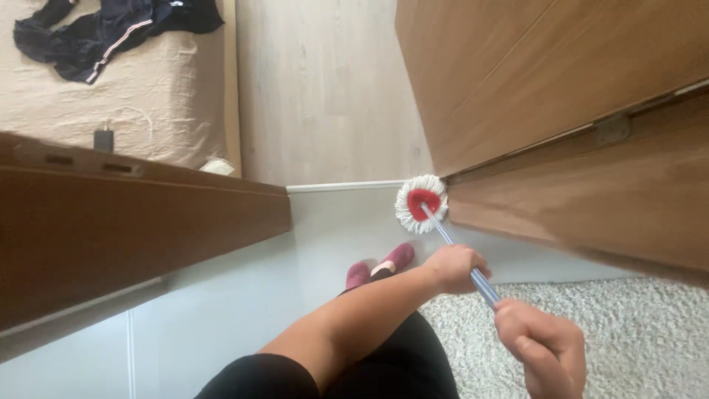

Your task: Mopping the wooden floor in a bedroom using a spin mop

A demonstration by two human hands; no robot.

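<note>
We hold a mop (436, 222) by its thin blue-and-silver handle. Its round white string head with a red centre rests on the pale floor (244, 295), pressed into the corner where a brown wooden door (591, 192) meets a white threshold strip (340, 187). The handle slants from the mop head down toward us. Our left hand (454, 267) is wrapped around the handle partway along, and our right hand (543, 347) is closed around it nearer the end, close to the lower edge of view, so the mop head lies beyond both hands. Two feet in dark pink slippers (384, 267) stand just beside the left forearm. A shaggy grey rug (605, 325) lies at right. At left is a brown wooden panel (133, 222), and beyond it a bed (170, 96) with dark clothing (111, 29) on it.
</note>
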